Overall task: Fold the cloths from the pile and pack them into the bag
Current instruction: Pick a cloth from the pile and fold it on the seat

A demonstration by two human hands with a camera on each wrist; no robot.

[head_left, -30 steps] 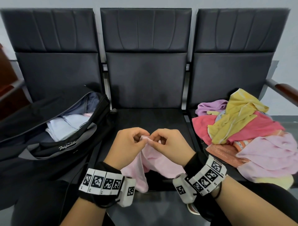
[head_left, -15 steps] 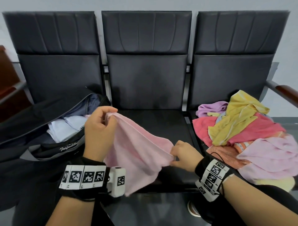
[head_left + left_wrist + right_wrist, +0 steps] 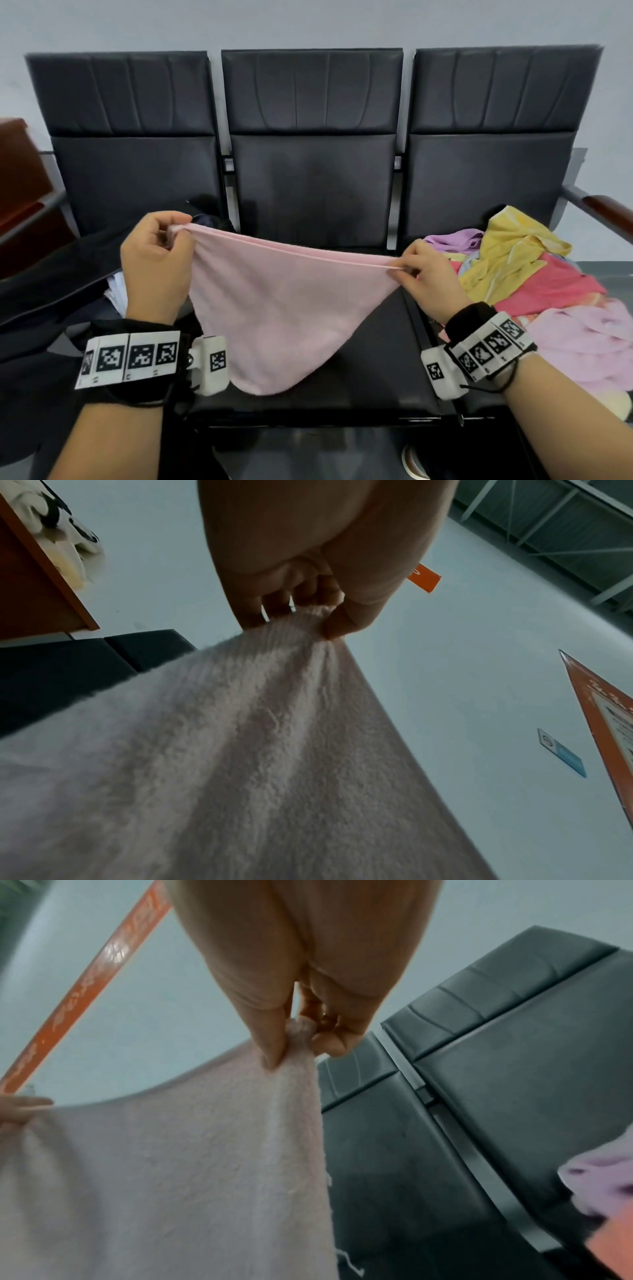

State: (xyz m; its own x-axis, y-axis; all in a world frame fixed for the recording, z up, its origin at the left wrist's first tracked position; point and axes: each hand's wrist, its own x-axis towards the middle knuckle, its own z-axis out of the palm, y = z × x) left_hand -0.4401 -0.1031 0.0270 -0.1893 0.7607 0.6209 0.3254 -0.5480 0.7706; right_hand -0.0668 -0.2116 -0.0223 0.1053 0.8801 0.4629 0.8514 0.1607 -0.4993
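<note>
A row of 3 black seats (image 3: 311, 164) stands against a pale wall (image 3: 308, 20). On the left seat lies the black bag (image 3: 48, 274), its mouth open toward the viewer, with folded white cloths (image 3: 114, 294) showing inside, partly hidden behind the left wrist. On the right seat sits the pile (image 3: 534, 284): a yellow cloth on top, a red one under it, a lilac one at the back, and pale pink ones at the front edge. A brown armrest (image 3: 606, 212) ends the row on the right, and a brown cabinet (image 3: 17, 178) stands at the far left.

Above the middle seat a pink cloth (image 3: 284, 308) is held up and spread. Its top hem runs taut from hand to hand, sloping down toward the right, and the rest hangs in a rounded point whose tip is at the seat's front edge; whether it touches the seat cannot be told.

The left hand (image 3: 156, 260) pinches 1 upper corner between thumb and curled fingers (image 3: 274, 604), the fabric bunched at the grip. The right hand (image 3: 428, 277) pinches the other upper corner the same way, thumb against forefinger, as the right wrist view shows close up. Both wrists wear black bands with square black-and-white markers (image 3: 137, 356).
</note>
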